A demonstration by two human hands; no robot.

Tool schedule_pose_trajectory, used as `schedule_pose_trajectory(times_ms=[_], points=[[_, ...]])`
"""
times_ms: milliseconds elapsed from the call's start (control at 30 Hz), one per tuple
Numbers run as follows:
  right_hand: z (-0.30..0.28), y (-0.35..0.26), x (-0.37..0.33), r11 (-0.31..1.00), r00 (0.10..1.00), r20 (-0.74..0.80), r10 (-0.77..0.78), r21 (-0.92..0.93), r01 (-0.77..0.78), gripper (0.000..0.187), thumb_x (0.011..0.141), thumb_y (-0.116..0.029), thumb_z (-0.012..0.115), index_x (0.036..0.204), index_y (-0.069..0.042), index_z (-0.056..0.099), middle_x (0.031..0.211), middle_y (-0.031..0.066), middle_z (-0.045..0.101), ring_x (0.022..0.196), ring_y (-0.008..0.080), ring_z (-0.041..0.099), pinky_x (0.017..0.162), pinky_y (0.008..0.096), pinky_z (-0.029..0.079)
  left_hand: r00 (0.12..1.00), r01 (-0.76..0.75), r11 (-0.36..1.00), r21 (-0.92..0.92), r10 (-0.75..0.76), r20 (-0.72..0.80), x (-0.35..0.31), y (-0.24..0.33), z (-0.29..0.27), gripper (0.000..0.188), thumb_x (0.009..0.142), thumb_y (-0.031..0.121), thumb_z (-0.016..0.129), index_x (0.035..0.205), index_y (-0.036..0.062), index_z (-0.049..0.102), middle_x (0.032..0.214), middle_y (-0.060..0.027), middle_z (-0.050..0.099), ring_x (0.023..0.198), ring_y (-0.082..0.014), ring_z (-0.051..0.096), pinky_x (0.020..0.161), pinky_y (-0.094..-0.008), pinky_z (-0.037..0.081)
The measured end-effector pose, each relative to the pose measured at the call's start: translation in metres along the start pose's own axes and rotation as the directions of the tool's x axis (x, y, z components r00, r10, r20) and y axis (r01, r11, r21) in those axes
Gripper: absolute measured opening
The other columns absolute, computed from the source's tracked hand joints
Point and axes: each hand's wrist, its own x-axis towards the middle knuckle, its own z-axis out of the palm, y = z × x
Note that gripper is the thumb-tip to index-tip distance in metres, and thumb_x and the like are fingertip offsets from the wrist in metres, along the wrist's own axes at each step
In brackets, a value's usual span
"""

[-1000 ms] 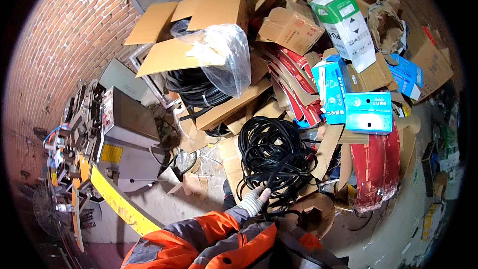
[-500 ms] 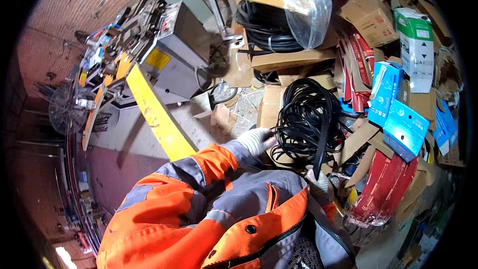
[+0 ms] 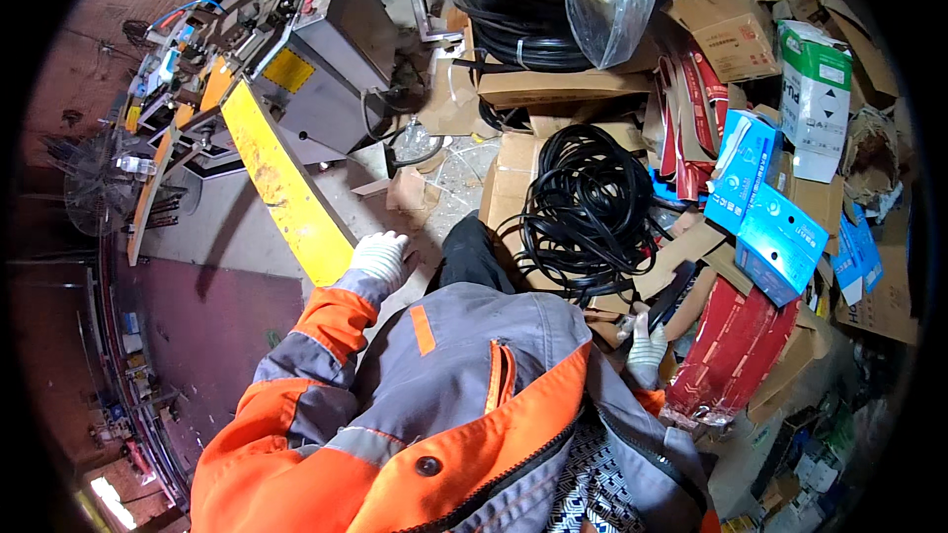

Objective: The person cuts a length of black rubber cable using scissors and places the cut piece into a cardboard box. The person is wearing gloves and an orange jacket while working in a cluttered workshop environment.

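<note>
My right hand (image 3: 647, 350), in a white knit glove, is closed on a flat black strip (image 3: 678, 291), which slants up and right from my fingers over torn cardboard. Beyond that hand a tangled heap of thin black strip (image 3: 588, 207) lies on flattened cardboard (image 3: 506, 188). My left hand (image 3: 383, 262), gloved alike, is beside the lower end of a long yellow board (image 3: 286, 188). Its fingers point right, slightly bent, with nothing seen in them. Whether it touches the board I cannot tell.
A grey metal machine (image 3: 341, 39) stands at the far left. An open carton (image 3: 568, 89) holds coiled black strip and clear plastic. To the right are blue boxes (image 3: 780, 242), a red torn carton (image 3: 731, 355), a green-and-white box (image 3: 815, 99) and loose cardboard.
My left hand has moved left, away from the black heap to the yellow board. The strip in my right hand, upright before, now leans right. The view has shifted slightly.
</note>
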Motion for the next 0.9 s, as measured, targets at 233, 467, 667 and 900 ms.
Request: schedule_pose_trajectory(times_ms=[233, 467, 667, 900], points=[[0.069, -0.131, 0.017, 0.925, 0.922, -0.074, -0.379, 0.004, 0.380, 0.056, 0.098, -0.020, 0.059, 0.143, 0.008, 0.040, 0.074, 0.0019, 0.061, 0.063, 0.0108, 0.057, 0.060, 0.0261, 0.049, 0.956, -0.122, 0.992, -0.040, 0.128, 0.263, 0.005, -0.022, -0.018, 0.038, 0.089, 0.043, 0.057, 0.102, 0.0104, 0.072, 0.095, -0.0189, 0.071, 0.090, -0.0382, 0.068, 0.081, -0.0474, 0.054], [0.166, -0.239, 0.106, 0.764, 0.775, 0.020, -0.632, -0.154, 0.627, 0.058, 0.098, -0.014, 0.054, 0.147, 0.008, 0.031, 0.074, 0.0026, 0.060, 0.062, 0.0086, 0.055, 0.064, 0.0236, 0.048, 0.673, -0.220, 0.958, -0.186, 0.287, 0.682, 0.051, -0.065, 0.011, 0.038, 0.087, 0.043, 0.060, 0.100, 0.0094, 0.073, 0.105, -0.0156, 0.071, 0.098, -0.0344, 0.068, 0.084, -0.0432, 0.053], [0.315, -0.303, 0.239, 0.840, 0.850, -0.074, -0.522, -0.215, 0.498, 0.053, 0.096, -0.012, 0.050, 0.147, 0.000, 0.038, 0.072, -0.0038, 0.051, 0.057, 0.0033, 0.045, 0.053, 0.0186, 0.041, 0.686, -0.157, 0.928, -0.339, 0.349, 0.638, 0.152, -0.077, -0.016, 0.037, 0.088, 0.043, 0.059, 0.095, 0.0083, 0.072, 0.092, -0.0170, 0.070, 0.087, -0.0371, 0.067, 0.078, -0.0453, 0.053], [0.393, -0.311, 0.472, 0.593, 0.786, 0.037, -0.617, -0.634, 0.496, 0.028, 0.093, -0.015, 0.057, 0.116, 0.000, 0.059, 0.074, -0.0007, 0.053, 0.068, 0.0123, 0.053, 0.060, 0.0279, 0.045, 0.920, -0.205, 0.912, -0.354, 0.303, 0.248, 0.327, -0.137, -0.164, 0.037, 0.089, 0.042, 0.058, 0.088, 0.0071, 0.071, 0.077, -0.0186, 0.068, 0.074, -0.0401, 0.065, 0.070, -0.0477, 0.053]])
